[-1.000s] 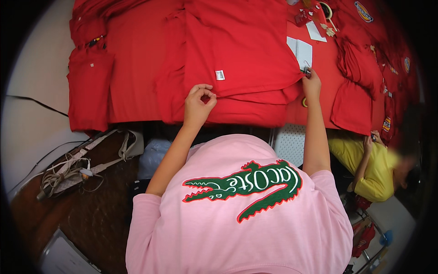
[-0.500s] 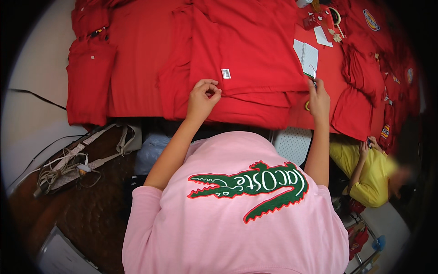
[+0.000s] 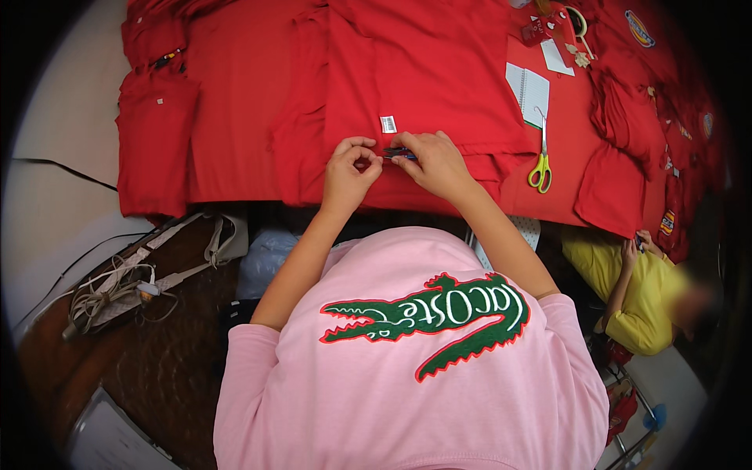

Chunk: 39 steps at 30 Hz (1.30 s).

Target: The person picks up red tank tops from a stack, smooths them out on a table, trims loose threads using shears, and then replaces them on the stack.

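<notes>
A red garment [image 3: 439, 86] lies on the red-covered table in front of me, with a small white label [image 3: 388, 124] near its front edge. At that edge my left hand [image 3: 350, 176] is pinched, thumb against fingertip; what lies between them is too small to make out. My right hand [image 3: 440, 168] grips small dark thread snips [image 3: 399, 153], whose tip points at the pinched fingers of the left hand. The right fingers partly cover the snips.
Scissors with yellow handles [image 3: 540, 174] lie to the right, below a spiral notebook [image 3: 527, 94]. A tape roll [image 3: 576, 22] sits farther back. Folded red garments [image 3: 157, 137] rest at left, more at right. A person in yellow [image 3: 638, 294] works at the far right.
My right hand has moved left with the snips, from beside the notebook to my left hand. The yellow-handled scissors are now uncovered. My left hand stays pinched in nearly the same place.
</notes>
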Tool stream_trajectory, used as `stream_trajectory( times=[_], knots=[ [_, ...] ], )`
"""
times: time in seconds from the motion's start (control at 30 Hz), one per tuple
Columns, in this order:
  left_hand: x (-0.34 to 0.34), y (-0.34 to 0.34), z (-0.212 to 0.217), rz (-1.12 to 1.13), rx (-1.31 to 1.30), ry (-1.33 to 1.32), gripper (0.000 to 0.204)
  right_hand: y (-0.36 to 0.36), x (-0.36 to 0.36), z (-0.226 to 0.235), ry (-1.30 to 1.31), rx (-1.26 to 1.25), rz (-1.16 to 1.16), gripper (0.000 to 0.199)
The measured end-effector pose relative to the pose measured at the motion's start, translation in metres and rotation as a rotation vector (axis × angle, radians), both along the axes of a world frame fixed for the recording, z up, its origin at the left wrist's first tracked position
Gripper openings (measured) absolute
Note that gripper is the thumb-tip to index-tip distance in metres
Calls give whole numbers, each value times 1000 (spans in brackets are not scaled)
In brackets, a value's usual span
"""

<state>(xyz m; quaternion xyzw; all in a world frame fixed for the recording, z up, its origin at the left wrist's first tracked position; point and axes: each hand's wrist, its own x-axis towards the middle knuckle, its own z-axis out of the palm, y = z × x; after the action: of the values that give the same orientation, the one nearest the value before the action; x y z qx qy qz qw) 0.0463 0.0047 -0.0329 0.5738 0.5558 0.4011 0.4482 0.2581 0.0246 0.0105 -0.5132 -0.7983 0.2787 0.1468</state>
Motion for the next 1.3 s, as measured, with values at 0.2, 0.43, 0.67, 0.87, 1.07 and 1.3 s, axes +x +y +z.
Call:
stream_trajectory(
  times=[0.2, 0.43, 0.67, 0.87, 1.07, 1.3],
  knots=[
    [0, -1, -5, -11, 14, 17, 6, 3, -5, -9, 23, -20, -17, 20],
    [-16, 2, 11, -361, -90, -40, 9, 5, 20, -10, 71, 88, -169, 20],
    [-5, 5, 55, -760, -259, -60, 19, -7, 177, -42, 35, 409, -956, 37],
    [45, 22, 28, -437, 283, 412, 30, -45, 234, -54, -177, 173, -994, 41],
    [62, 28, 9, -446, 420, 606, 53, -40, 148, 0, -33, 415, -430, 53],
    [72, 24, 16, -321, 452, 682, 69, -7, 126, -14, -52, 279, -420, 26]
  ],
)
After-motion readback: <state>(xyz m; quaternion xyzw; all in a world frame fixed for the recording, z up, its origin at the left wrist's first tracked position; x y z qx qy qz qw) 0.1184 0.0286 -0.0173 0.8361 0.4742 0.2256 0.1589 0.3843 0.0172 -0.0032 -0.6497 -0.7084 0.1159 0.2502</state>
